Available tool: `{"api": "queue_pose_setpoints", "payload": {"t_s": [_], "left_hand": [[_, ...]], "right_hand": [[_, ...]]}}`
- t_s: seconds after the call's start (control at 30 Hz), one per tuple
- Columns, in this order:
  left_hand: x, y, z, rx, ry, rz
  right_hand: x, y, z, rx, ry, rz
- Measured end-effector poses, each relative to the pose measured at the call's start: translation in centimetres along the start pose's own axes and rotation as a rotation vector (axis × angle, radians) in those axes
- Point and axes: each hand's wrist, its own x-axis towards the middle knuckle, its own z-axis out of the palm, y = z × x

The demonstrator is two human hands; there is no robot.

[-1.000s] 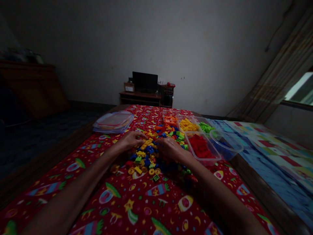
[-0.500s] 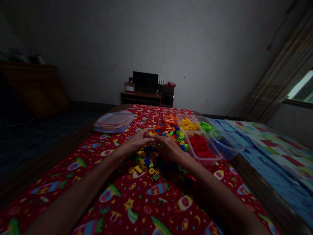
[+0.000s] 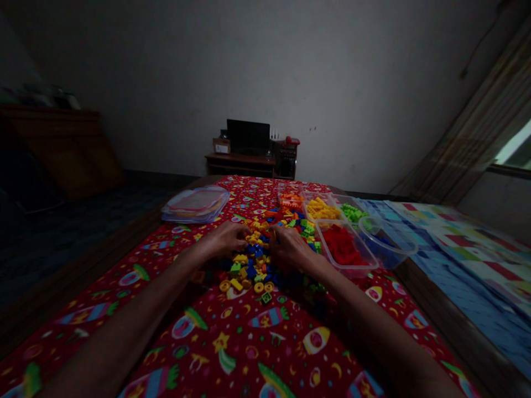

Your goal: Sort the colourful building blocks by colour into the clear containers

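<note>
A mixed pile of toy building bricks (image 3: pixel 255 265) in yellow, blue, green, orange and red lies on a red patterned cloth (image 3: pixel 232 342). At the pile's left edge, my left hand (image 3: pixel 228 239) hovers with thumb and fingers curved but apart, and no brick shows between them. My right hand (image 3: pixel 290 247) is over the pile's right side, its fingers bent down and pressed together. What they hold, if anything, is too dark to make out. Close to my right hand stands a clear tub of red bricks (image 3: pixel 342 246).
Behind the red tub are tubs of orange bricks (image 3: pixel 291 200), yellow bricks (image 3: pixel 321 209) and green bricks (image 3: pixel 352 213). A round-ended tub (image 3: pixel 398 243) holds blue bricks at the right. Stacked clear lids (image 3: pixel 197 204) lie at the left. A bed (image 3: pixel 435 265) adjoins the table's right edge.
My hands were together over the pile; now they are apart, the left drawn back leftward and the right slightly to the right. More bricks show between them. The view has shifted slightly.
</note>
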Motion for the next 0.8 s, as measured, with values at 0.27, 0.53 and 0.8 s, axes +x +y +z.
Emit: {"api": "queue_pose_setpoints", "payload": {"t_s": [0.27, 0.53, 0.8], "left_hand": [[0.8, 1.2, 1.5, -0.632, 0.261, -0.082], [0.7, 3.8, 3.3, -0.781, 0.306, -0.103], [0.7, -0.2, 0.2, -0.447, 0.434, -0.036]], "right_hand": [[0.4, -1.6, -0.9, 0.166, 0.013, 0.098], [0.9, -3.0, -2.5, 0.305, -0.085, 0.216], [1.7, 3.7, -6.9, 0.007, 0.106, 0.365]]}}
